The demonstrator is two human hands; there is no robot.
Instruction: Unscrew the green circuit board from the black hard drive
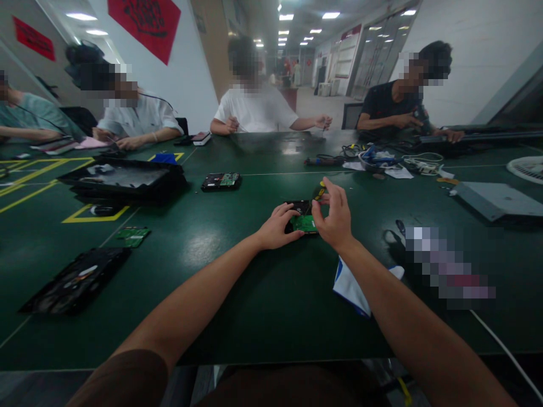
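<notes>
A black hard drive with a green circuit board on its top lies on the dark green table in front of me. My left hand rests on the drive's left side with its fingers laid over the edge. My right hand is closed round a screwdriver with a yellow-and-black handle, held upright over the board. The screwdriver's tip is hidden behind my fingers.
A second drive lies further back on the left, with black trays, a loose green board and a flat black panel. A white cloth lies under my right forearm. Cables and tools sit back right. Several people sit across the table.
</notes>
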